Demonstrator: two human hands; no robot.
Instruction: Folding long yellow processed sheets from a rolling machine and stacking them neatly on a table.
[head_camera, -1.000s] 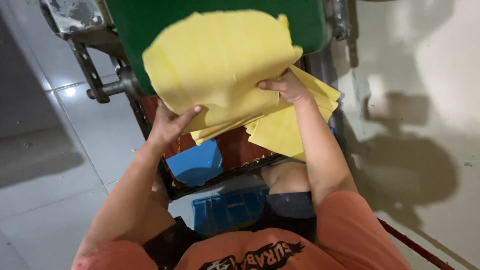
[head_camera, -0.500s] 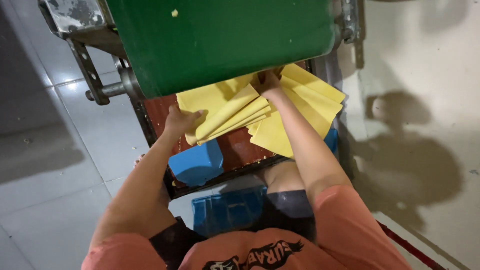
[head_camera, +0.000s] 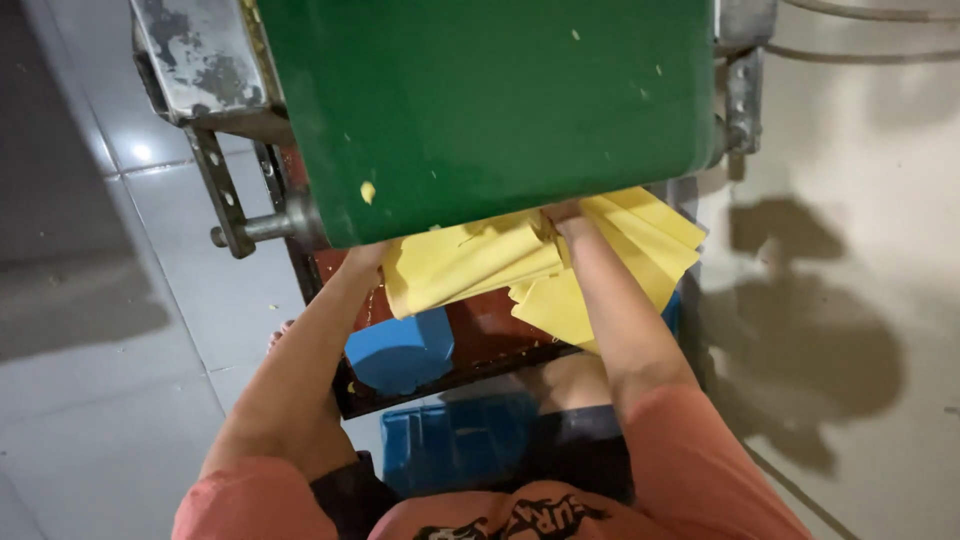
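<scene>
Both hands have pushed the yellow sheets (head_camera: 470, 262) farther under the green machine cover (head_camera: 480, 100); left hand (head_camera: 365, 255) and right hand (head_camera: 562, 213) are mostly hidden, so grip cannot be told.

Yellow sheets (head_camera: 470, 262), green machine cover (head_camera: 480, 100)

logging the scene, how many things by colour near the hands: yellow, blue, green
yellow: 1 stack of yellow sheets, exact sheet number unclear
blue: 2, a blue tub and a blue crate
green: 1 green machine cover
total: 4
</scene>
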